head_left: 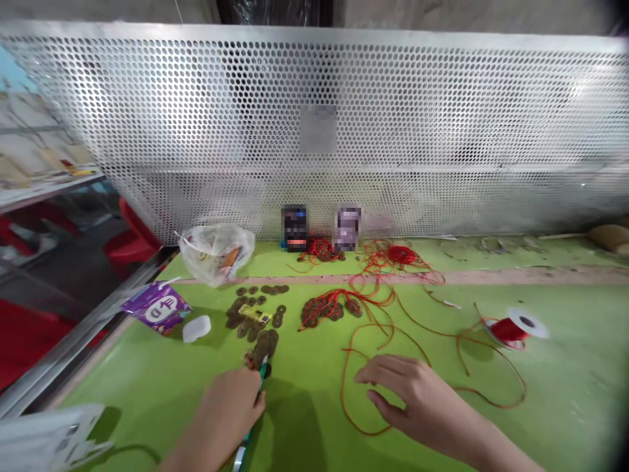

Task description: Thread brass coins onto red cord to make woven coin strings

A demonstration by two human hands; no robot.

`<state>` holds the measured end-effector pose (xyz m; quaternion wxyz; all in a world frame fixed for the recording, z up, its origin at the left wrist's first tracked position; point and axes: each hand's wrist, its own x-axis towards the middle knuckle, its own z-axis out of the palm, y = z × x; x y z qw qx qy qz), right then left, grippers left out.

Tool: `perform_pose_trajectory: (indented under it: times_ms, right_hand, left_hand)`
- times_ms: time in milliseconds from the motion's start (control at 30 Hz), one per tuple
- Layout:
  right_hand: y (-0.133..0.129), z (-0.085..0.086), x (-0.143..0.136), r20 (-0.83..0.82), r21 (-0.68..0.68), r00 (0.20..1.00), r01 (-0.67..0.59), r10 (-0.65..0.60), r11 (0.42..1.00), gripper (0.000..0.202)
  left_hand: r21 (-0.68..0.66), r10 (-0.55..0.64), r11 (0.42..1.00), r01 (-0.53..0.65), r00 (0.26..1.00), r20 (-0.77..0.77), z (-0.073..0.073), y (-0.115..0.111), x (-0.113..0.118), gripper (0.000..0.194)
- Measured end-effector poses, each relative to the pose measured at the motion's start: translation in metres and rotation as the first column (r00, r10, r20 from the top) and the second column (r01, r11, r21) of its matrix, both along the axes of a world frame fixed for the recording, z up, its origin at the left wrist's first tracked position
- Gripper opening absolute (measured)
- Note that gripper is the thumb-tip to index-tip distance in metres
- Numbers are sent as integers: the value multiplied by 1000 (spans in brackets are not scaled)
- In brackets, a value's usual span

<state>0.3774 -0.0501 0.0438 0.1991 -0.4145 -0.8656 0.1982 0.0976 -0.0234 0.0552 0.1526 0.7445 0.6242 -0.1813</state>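
My left hand (pixel 234 403) is wrapped round a thin green tool (pixel 262 372), its tip by a pile of round brown coins (pixel 266 346). A yellow lighter (pixel 255 315) lies on more coins just beyond. At the right, my right hand (pixel 405 396) is held above the green table with fingers apart and nothing in them, beside a loop of loose red cord (pixel 361 429). Coins tied with red cord (pixel 331 308) lie in a cluster at the middle. A white spool of red cord (pixel 515 328) rests at the right.
The green table (pixel 162 393) ends at a perforated metal panel (pixel 393 131). At left are a clear plastic bag (pixel 216 252), a purple packet (pixel 157 308), a white case (pixel 196 328) and a white object (pixel 54 436). Tangled red cord (pixel 401 255) and two pixelated upright objects stand behind.
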Motion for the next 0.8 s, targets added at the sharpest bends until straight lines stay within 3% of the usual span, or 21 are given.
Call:
perform_pose_trajectory:
  times_ms: [200, 333, 400, 467, 600, 667, 700, 767, 800]
  right_hand:
    - [1, -11, -26, -120, -242, 993, -28, -2, 970, 21]
    - [-6, -22, -50, -346, -453, 934, -79, -94, 888, 48]
    - [-9, -29, -61, -449, -498, 890, -180, -75, 848, 45]
    - [-12, -37, -68, -498, -522, 864, -236, -69, 820, 27]
    - [-13, -52, -67, -451, -519, 877, -107, -165, 848, 12]
    - [-11, -55, -61, -445, -515, 870, -53, -215, 855, 14]
    - [-10, -56, -57, -450, -514, 861, -34, -236, 857, 16]
    - [-7, -58, -51, -481, -510, 838, -30, -256, 860, 19]
    - [-5, -58, -50, -501, -504, 826, -37, -258, 863, 21]
  left_hand:
    - [87, 21, 996, -27, 998, 64, 15, -4, 10, 23]
    - [101, -32, 995, 6, 967, 251, 16, -21, 33, 22]
    - [124, -83, 992, 28, 879, 470, 8, -30, 42, 24]
    - [164, -98, 986, -7, 776, 623, -1, -37, 47, 26]
    - [136, -55, 989, -64, 690, 721, -16, -47, 44, 22]
    - [190, -65, 977, -96, 715, 697, -17, -49, 31, 30]
    - [247, -65, 961, -126, 764, 642, -16, -48, 20, 32]
    - [406, -32, 892, -198, 869, 494, -11, -46, -12, 36]
    - [472, 39, 848, -240, 917, 397, -8, -44, -33, 38]
